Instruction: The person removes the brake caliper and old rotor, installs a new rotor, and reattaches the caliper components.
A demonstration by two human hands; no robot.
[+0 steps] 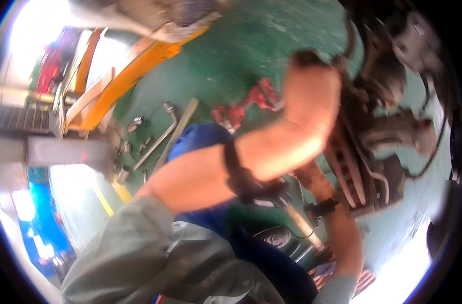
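Observation:
My left hand (312,83) is bent at the wrist beside a dark brake assembly on the right. Its fingers are smeared by motion and turned away, so what they hold, if anything, does not show. The vented brake disc (345,175) stands on edge, with the caliper (388,185) on its right side. Lower down, my right hand (310,177) is close to the disc's left edge. My left forearm covers part of it, and its fingers are hidden. Both wrists wear dark straps.
Red metal stands (241,109) sit on the green floor ahead. A long lug wrench (162,134) and several sockets lie to the left. An orange lift arm (134,76) crosses the upper left. Below my arms is a wooden-handled tool (302,223). Suspension parts (388,81) fill the upper right.

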